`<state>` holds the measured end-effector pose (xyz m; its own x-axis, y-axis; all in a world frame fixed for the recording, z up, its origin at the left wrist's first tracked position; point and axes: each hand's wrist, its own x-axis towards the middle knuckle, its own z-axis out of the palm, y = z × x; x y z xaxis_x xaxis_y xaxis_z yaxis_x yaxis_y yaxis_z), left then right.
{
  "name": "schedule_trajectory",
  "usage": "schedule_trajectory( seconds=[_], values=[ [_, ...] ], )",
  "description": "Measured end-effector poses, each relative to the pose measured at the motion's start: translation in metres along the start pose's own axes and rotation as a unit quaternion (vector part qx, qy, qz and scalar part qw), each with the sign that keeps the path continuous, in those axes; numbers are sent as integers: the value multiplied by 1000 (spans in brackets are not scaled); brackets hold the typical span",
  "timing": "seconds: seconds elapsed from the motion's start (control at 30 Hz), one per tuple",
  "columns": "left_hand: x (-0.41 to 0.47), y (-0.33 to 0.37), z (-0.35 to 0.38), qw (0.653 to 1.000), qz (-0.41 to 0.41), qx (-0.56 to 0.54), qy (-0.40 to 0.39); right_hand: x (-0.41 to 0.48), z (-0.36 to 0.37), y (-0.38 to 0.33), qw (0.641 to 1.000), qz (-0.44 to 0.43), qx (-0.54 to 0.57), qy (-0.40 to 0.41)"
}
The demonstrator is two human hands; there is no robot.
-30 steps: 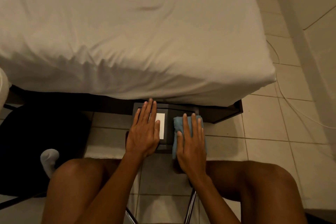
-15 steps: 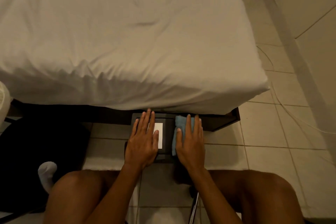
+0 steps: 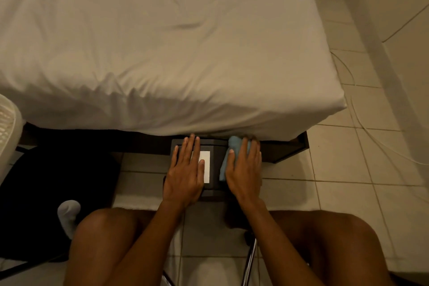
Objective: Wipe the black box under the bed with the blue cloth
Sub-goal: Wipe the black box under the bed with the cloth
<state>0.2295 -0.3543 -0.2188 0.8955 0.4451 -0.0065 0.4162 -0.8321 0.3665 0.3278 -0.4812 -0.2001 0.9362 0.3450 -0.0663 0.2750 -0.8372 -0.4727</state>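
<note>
A black box [image 3: 214, 162] with a white label on its lid sits on the tiled floor, its far end tucked under the bed's edge. My left hand [image 3: 185, 172] lies flat on the left part of the lid, fingers spread, partly covering the label. My right hand [image 3: 243, 169] presses the blue cloth [image 3: 232, 153] onto the right part of the lid; its fingertips reach under the mattress overhang. Most of the cloth is hidden beneath the hand.
The bed with a white sheet [image 3: 162, 42] fills the upper view, on a dark frame [image 3: 285, 151]. A black bag or cushion [image 3: 46, 193] and a white sock [image 3: 67, 213] lie at left. A thin white cable [image 3: 362, 123] trails over the tiles at right. My bare knees flank a chair's metal legs.
My right hand has slid the blue cloth forward along the lid, toward the bed. The left hand has stayed flat on the box.
</note>
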Motion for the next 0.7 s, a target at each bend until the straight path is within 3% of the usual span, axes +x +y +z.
schedule_trajectory(
  seconds=[0.13,0.33,0.5,0.63,0.7],
  values=[
    [0,1,0,1000,-8,-6,4,-38,3,20,998,-51,-4,-22],
    [2,0,1,1000,-7,-6,3,1,6,-6,1000,-19,-24,-5],
    [0,0,1,1000,-13,-18,-2,-32,12,21,990,-127,-42,-48],
    [2,1,1,1000,-10,-10,9,6,6,5,1000,-18,-8,-14],
    [3,0,1,1000,-9,-4,15,8,10,-8,999,-20,-25,6]
  ],
)
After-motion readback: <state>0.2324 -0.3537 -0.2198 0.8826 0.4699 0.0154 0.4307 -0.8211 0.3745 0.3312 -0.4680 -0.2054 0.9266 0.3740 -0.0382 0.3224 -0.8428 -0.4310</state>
